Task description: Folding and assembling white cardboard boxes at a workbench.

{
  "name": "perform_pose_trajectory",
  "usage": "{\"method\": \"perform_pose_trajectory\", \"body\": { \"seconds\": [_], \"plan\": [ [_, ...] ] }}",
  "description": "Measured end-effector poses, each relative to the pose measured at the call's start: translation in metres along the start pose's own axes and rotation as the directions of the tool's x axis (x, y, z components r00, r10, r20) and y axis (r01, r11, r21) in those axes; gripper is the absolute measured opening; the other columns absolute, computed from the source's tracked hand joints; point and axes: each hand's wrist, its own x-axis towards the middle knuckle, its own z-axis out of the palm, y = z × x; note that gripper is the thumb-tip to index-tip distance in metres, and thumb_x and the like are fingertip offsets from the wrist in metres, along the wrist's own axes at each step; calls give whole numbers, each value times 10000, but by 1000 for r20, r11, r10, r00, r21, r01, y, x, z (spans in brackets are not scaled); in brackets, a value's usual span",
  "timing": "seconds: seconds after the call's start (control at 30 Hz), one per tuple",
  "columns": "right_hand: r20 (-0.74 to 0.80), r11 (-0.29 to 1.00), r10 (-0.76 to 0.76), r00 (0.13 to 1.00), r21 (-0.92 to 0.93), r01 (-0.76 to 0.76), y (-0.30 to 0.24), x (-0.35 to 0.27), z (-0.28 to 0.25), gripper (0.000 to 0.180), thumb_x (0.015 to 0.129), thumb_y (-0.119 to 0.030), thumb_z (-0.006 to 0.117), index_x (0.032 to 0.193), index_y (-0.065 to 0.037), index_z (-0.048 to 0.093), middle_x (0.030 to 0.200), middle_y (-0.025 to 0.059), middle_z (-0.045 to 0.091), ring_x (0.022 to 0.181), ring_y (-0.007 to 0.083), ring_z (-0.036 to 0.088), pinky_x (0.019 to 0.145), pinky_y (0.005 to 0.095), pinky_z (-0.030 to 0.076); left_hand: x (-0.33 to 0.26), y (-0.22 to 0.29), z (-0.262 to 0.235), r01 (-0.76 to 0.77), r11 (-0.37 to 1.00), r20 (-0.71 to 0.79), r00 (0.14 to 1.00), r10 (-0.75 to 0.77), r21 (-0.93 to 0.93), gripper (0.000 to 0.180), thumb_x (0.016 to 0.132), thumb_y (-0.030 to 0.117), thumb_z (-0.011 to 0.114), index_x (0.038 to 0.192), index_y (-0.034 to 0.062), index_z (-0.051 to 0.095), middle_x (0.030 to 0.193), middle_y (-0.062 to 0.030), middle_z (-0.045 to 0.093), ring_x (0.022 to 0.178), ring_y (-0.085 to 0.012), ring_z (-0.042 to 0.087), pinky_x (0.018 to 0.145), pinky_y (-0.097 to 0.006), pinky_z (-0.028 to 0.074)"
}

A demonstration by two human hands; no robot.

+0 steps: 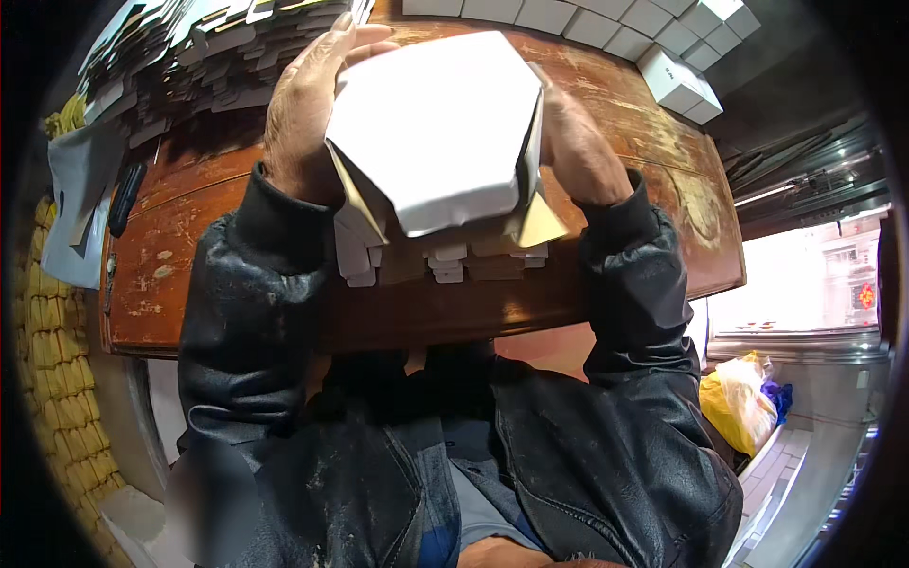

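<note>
A white cardboard box (436, 123) is raised above the table, close in front of me. Its near end has flaps standing out at both lower corners, with their tan inner sides showing. My left hand (305, 118) presses along the box's left side, fingers stretched toward its far edge. On the opposite side my right hand (579, 147) grips the box, its fingertips partly hidden behind it. Beneath the box, flat cardboard blanks (447, 267) lie near the table's front edge, largely covered from view.
Closed white boxes (606, 24) stand in rows along the table's far right. A tall heap of flat blanks (204, 66) fills the far left. A dark, slim tool (126, 201) lies at the worn wooden table's (175, 256) left edge. Plastic bags (743, 402) sit at lower right.
</note>
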Motion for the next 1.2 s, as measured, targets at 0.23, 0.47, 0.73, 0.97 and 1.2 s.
{"method": "perform_pose_trajectory", "body": {
  "seconds": [0.23,0.47,0.73,0.97,1.2],
  "plan": [
    [161,934,-228,960,-242,262,26,-8,-17,374,1030,-322,425,1036,25,563,906,98,594,890,201,582,780,317,474,-3,-6,7,214,977,-101,971,-215,-25,622,1022,479,351,1253,-70,528,1173,-215,611,1141,-242,572,989,-333,441],
    [-39,981,73,997,-178,-78,16,-1,-7,311,1014,-274,484,951,13,589,731,52,590,606,125,566,540,283,482,8,-11,4,307,924,-149,927,-345,-228,639,1035,467,317,1247,-104,511,1175,-237,598,1154,-269,543,985,-367,430],
    [-301,984,-144,943,59,169,4,4,-16,501,976,-484,520,1073,-14,663,826,81,673,719,142,655,664,296,555,3,27,-13,-92,942,326,945,-19,323,900,836,778,390,1359,56,509,1240,-205,570,1178,-312,520,952,-513,433],
    [-87,922,-386,918,-66,381,-12,-1,-15,601,937,-532,526,1220,-4,579,1276,206,536,1212,302,530,1036,454,398,-5,28,-11,-82,931,353,934,-53,357,690,799,452,712,1364,111,510,1320,-192,543,1285,-326,478,1054,-549,399],
    [-19,926,-376,927,-37,375,-14,0,-6,705,927,-599,481,1243,29,531,1413,273,407,1322,368,424,1119,504,278,-6,17,2,-9,982,247,968,-39,190,595,874,296,687,1385,83,467,1233,-169,600,1096,-238,625,905,-340,554]
  ]
}}
